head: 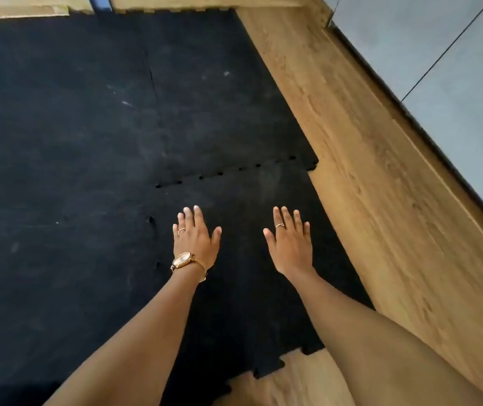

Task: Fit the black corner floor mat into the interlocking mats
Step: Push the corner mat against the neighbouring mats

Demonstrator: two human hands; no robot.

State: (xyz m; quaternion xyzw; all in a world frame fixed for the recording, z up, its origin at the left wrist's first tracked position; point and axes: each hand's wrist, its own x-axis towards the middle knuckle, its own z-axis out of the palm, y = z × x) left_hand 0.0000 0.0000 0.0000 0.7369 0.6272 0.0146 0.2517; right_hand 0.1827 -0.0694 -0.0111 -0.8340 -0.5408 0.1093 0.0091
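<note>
The black corner floor mat [243, 291] lies flat at the near right of the black interlocking mats [67, 136]. Its far toothed seam [222, 173] shows small gaps against the neighbouring mat, and its left seam shows a couple of gaps too. My left hand [195, 238], with a gold watch and a ring, is spread flat over the corner mat near its left side. My right hand [291, 241], also ringed, is spread flat over the mat's right part. Both hands hold nothing; whether they touch the mat or hover just above it is unclear.
Wood-look flooring [381, 200] runs along the right edge of the mats and shows at the near edge under toothed tabs [275, 367]. A grey wall [454, 68] with a dark base strip stands at the far right. A pale strip of floor borders the far edge.
</note>
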